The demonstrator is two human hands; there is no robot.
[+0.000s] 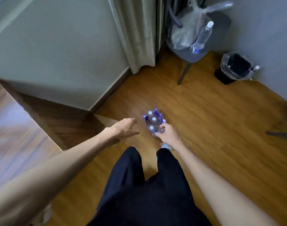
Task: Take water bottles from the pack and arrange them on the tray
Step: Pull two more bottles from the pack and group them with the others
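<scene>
A shrink-wrapped pack of water bottles (153, 120) with white caps and blue film stands on the wooden floor ahead of my feet. My right hand (168, 133) grips the near right corner of the pack, fingers closed over a bottle top. My left hand (125, 128) hovers just left of the pack with fingers spread, apart from it. No tray is in view.
A wooden table (17, 128) fills the left side. A grey chair (188, 54) at the back carries plastic bags and a single bottle (204, 35). A black bin (232, 69) with a clear liner stands by the right wall. Curtains (139, 30) hang at the back.
</scene>
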